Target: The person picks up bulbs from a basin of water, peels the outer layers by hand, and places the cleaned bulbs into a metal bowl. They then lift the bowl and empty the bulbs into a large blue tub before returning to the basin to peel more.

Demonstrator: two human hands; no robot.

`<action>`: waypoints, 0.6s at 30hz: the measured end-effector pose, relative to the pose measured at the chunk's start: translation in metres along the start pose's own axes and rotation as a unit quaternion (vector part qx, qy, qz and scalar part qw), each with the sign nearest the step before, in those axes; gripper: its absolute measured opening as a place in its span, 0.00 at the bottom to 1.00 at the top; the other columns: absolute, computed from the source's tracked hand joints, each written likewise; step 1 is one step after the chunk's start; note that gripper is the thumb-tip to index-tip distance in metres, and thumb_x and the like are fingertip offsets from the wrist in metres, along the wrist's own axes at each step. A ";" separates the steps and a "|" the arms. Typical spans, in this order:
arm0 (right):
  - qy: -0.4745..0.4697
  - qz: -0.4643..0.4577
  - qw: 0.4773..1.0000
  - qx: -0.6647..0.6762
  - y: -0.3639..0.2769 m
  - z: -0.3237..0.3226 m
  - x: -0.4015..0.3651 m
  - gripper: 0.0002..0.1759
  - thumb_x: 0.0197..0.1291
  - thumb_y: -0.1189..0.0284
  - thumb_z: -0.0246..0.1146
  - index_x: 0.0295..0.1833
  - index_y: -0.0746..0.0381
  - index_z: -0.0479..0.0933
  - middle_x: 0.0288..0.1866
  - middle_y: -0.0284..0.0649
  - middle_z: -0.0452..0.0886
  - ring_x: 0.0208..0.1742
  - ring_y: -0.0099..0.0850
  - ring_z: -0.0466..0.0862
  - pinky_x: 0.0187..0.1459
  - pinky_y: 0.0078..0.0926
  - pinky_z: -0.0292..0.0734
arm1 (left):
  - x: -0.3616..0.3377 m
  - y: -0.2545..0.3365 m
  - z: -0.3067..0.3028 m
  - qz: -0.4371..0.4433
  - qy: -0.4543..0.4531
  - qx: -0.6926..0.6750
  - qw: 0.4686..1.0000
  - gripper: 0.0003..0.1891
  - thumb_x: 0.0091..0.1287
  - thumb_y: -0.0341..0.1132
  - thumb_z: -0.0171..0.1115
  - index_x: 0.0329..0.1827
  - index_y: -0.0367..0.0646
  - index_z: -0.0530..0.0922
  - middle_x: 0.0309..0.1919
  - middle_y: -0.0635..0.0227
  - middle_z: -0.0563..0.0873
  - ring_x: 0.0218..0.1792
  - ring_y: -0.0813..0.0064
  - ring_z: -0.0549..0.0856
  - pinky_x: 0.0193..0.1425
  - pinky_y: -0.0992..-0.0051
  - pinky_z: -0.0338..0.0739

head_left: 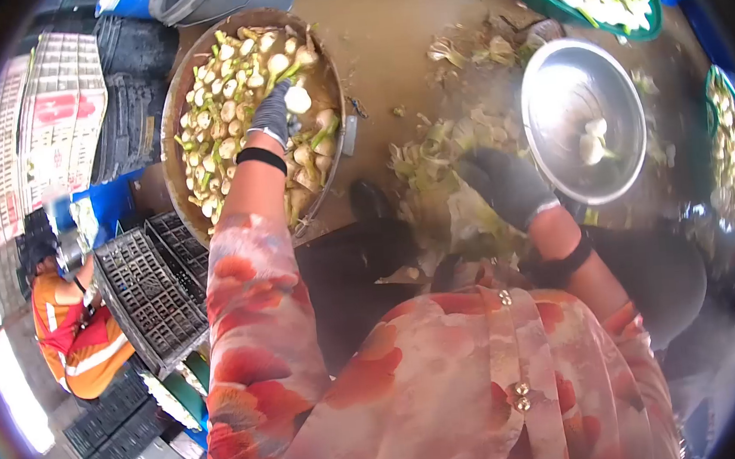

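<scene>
My left hand (270, 114), in a grey glove, reaches into a large round tub (170, 150) of whitish bulbs with green stems (224, 111). Its fingers are bent down among the bulbs beside a bright white one (297, 99); whether they grip anything is hidden. My right hand (502, 186), in a dark glove, hangs blurred over loose peelings (431, 155), left of a shiny metal bowl (541, 129). A couple of white bulbs (592, 144) lie inside that bowl.
Green baskets of pale bulbs stand at the upper right (657, 12) and far right (710, 108). At left, a person in an orange vest (82, 330) is beside a dark crate (143, 290). White crates (61, 115) are at upper left. Peelings lie on the wet brown floor (386, 21).
</scene>
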State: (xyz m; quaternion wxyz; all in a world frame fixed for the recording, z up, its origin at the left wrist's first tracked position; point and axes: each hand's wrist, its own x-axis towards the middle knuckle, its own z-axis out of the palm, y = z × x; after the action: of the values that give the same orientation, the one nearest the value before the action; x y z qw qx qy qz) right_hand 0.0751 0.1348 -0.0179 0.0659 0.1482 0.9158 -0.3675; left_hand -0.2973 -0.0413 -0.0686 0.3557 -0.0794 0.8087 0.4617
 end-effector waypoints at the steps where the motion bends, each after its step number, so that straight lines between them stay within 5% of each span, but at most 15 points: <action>1: 0.029 0.056 0.981 0.181 0.000 0.006 0.001 0.24 0.66 0.60 0.61 0.63 0.61 0.74 0.55 0.49 0.82 0.54 0.43 0.84 0.57 0.36 0.77 | -0.018 0.007 0.008 0.009 0.001 -0.062 0.998 0.20 0.68 0.56 0.61 0.53 0.52 0.78 0.40 0.70 0.85 0.38 0.72 0.84 0.33 0.66 0.80; 2: 0.060 0.108 0.927 0.354 -0.003 0.010 0.004 0.30 0.64 0.60 0.66 0.68 0.62 0.70 0.57 0.50 0.81 0.57 0.40 0.83 0.59 0.33 0.76 | -0.040 0.012 0.020 0.027 -0.028 -0.113 0.993 0.20 0.68 0.55 0.61 0.54 0.52 0.78 0.41 0.70 0.85 0.39 0.71 0.84 0.36 0.65 0.81; 4: 0.061 0.121 0.931 0.340 -0.026 -0.010 0.004 0.42 0.57 0.59 0.73 0.73 0.62 0.64 0.57 0.51 0.82 0.58 0.37 0.83 0.58 0.30 0.76 | -0.095 0.015 0.058 0.048 -0.092 -0.201 0.974 0.20 0.68 0.54 0.62 0.54 0.51 0.78 0.44 0.70 0.86 0.42 0.69 0.84 0.41 0.63 0.82; 8: 0.144 0.017 0.933 0.330 -0.031 0.004 0.007 0.41 0.54 0.59 0.75 0.70 0.60 0.66 0.54 0.48 0.83 0.55 0.39 0.84 0.56 0.32 0.78 | -0.185 -0.013 0.127 0.120 -0.264 -0.236 0.928 0.18 0.74 0.49 0.57 0.54 0.45 0.80 0.46 0.69 0.86 0.46 0.69 0.85 0.50 0.65 0.83; 10: 0.190 -0.039 0.927 0.322 -0.031 0.007 0.005 0.38 0.53 0.59 0.75 0.67 0.60 0.69 0.53 0.47 0.83 0.53 0.41 0.85 0.55 0.34 0.79 | -0.211 -0.021 0.138 0.144 -0.285 -0.155 0.935 0.24 0.75 0.51 0.55 0.59 0.38 0.76 0.48 0.65 0.85 0.49 0.71 0.85 0.54 0.71 0.82; 13: 0.224 0.001 0.953 0.206 -0.034 -0.002 -0.008 0.37 0.51 0.61 0.75 0.65 0.58 0.70 0.55 0.47 0.82 0.54 0.44 0.84 0.55 0.37 0.79 | -0.259 -0.014 0.135 0.134 -0.222 -0.221 0.940 0.26 0.76 0.52 0.53 0.64 0.37 0.72 0.51 0.62 0.84 0.50 0.71 0.85 0.55 0.72 0.82; 17: 0.291 -0.002 0.945 0.151 -0.041 -0.002 -0.024 0.38 0.50 0.61 0.75 0.66 0.58 0.70 0.56 0.48 0.82 0.55 0.46 0.82 0.56 0.38 0.79 | -0.272 -0.040 0.131 0.128 -0.298 -0.169 0.931 0.21 0.76 0.42 0.55 0.64 0.36 0.70 0.55 0.59 0.82 0.55 0.66 0.82 0.59 0.69 0.80; 18: 0.306 -0.005 0.942 0.137 -0.042 0.000 -0.026 0.38 0.50 0.61 0.75 0.66 0.58 0.70 0.56 0.49 0.81 0.55 0.46 0.82 0.56 0.38 0.78 | -0.261 -0.049 0.130 0.048 -0.323 -0.240 0.914 0.19 0.74 0.34 0.55 0.65 0.37 0.71 0.55 0.58 0.81 0.55 0.64 0.82 0.58 0.67 0.81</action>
State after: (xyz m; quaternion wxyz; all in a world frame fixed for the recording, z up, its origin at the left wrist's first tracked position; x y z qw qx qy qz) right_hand 0.0862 0.1005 0.0151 -0.2399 0.2562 0.8333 -0.4270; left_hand -0.0174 -0.0164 0.0250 0.5455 0.0302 0.5173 0.6587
